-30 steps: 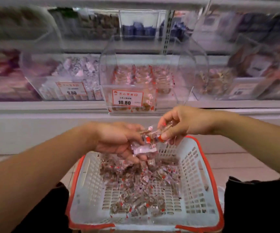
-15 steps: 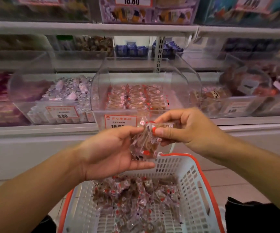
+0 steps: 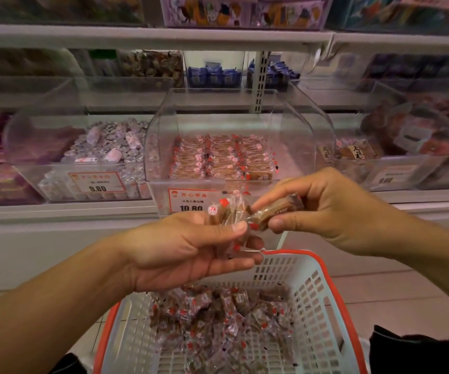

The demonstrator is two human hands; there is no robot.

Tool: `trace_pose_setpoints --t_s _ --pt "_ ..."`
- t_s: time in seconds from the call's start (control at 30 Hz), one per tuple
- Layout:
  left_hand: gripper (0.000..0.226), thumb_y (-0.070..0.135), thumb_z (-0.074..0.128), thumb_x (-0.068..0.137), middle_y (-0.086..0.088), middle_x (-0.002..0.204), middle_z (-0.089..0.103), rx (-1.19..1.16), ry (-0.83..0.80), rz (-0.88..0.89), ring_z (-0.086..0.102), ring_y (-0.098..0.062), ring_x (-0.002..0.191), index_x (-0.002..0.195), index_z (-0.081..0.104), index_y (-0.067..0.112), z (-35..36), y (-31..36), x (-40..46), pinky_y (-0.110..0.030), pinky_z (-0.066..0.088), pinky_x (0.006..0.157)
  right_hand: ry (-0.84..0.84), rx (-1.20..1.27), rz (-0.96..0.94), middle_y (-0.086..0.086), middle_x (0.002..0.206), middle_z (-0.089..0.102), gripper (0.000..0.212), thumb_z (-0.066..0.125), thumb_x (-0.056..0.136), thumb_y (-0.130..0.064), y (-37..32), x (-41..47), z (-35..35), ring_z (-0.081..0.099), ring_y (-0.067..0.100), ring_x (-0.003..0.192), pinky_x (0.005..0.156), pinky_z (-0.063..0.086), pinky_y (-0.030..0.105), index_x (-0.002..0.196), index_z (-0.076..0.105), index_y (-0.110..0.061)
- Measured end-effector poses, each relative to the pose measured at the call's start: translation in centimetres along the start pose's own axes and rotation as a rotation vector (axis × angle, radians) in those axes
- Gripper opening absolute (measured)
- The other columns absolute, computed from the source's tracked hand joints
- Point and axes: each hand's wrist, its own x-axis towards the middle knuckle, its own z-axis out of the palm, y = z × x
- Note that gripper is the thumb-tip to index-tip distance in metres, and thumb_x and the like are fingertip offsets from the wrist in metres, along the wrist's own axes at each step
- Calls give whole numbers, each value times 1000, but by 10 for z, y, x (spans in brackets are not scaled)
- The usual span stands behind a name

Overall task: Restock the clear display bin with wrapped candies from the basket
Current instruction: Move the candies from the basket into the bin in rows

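Both hands are raised in front of the bin [image 3: 161,147], just above the basket's [image 3: 323,298] far rim. The left hand [image 3: 182,252] lies palm up, fingers half curled, thumb pressed down on a small bunch of candies [image 3: 228,214] cupped in its palm. The right hand [image 3: 334,209] comes in from the other side, knuckles up, pinching 1 brown wrapped piece [image 3: 274,209] between thumb and forefinger; that piece touches the bunch in the left hand. The other right fingers are loosely folded. Both forearms are bare and stretch forward from the lower corners of the view.

The bin sits on the shelf straight behind the hands, its curved clear lid tipped up. Inside, wrapped sweets [image 3: 223,157] of the same red-and-brown kind lie in 3 neat rows toward the back; the front part of the floor looks bare. A tag [image 3: 188,201] on its front reads 10.80, partly covered by the left hand's bunch.

Below the hands, the white basket with its red rim holds a loose heap [image 3: 218,319] of the same sweets across its bottom.

Left of the bin stands another clear bin [image 3: 29,157] with pale silvery sweets and a 9.80 tag. To the right, a third one [image 3: 406,163] holds darker packets, too blurred to make out.
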Motion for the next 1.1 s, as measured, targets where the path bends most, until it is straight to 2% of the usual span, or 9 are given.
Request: trace_pose_setpoints --t_s 0.1,0.2,0.27,0.33,0.43,0.6,0.77,0.9,1.1 --pt "46 21 77 82 -21 125 65 -1 -140 -8 62 -37 118 123 66 3 1 4 0 -30 55 89 -125 107 40 9 92 76 35 77 76 -17 4 -1 -1 74 25 85 80 60 34 109 72 -28" --pt "52 23 79 80 -21 125 64 40 -124 -15 61 -37 118 125 63 2 3 5 3 -28 56 87 12 121 18 4 93 70 58 88 62 -13 9 -1 7 74 27 82 76 62 37 114 66 -28" --pt "56 13 77 80 -24 125 64 40 -80 -21 63 -37 115 129 56 -3 4 5 5 -26 57 83 148 -20 -21 -5 103 64 66 88 60 -23 8 -1 15 70 22 84 77 62 39 121 65 -32" --pt "57 7 73 80 -23 122 66 65 -49 -27 65 -35 113 132 49 -2 4 6 7 -27 58 82 182 -254 -69 -19 120 58 71 84 67 -32 6 -2 22 63 7 106 91 56 29 133 59 -38" --pt "59 4 74 77 -23 118 67 98 -38 -46 65 -35 112 130 48 2 4 8 5 -29 58 83 88 -347 -62 -25 148 44 85 77 82 -26 5 -6 32 40 -7 136 114 38 25 152 31 -44" --pt "37 -2 74 75 -20 110 71 254 -39 -141 69 -28 104 111 68 -1 1 11 0 -28 57 83 -120 -294 -54 -25 161 17 85 51 92 -36 1 -10 41 18 -9 146 120 22 19 156 -5 -43" --pt "25 -11 68 79 -9 94 74 466 9 -174 71 -19 91 94 70 9 3 12 0 -23 56 74 -128 -520 -177 -21 157 31 80 60 97 -13 1 -9 39 25 -5 144 116 27 19 156 14 -42" --pt "28 -6 74 77 -4 95 74 583 71 -157 70 -16 95 99 69 11 4 15 1 -23 56 75 -98 -748 -256 -19 141 44 68 65 95 -29 0 -4 31 40 0 131 107 40 26 152 29 -39" --pt "36 0 79 75 -17 108 71 648 156 -107 68 -18 95 108 66 4 2 19 -2 -21 57 67 -4 -1016 -365 -4 146 49 61 52 94 -46 -3 -1 28 44 12 133 108 44 33 149 42 -20"
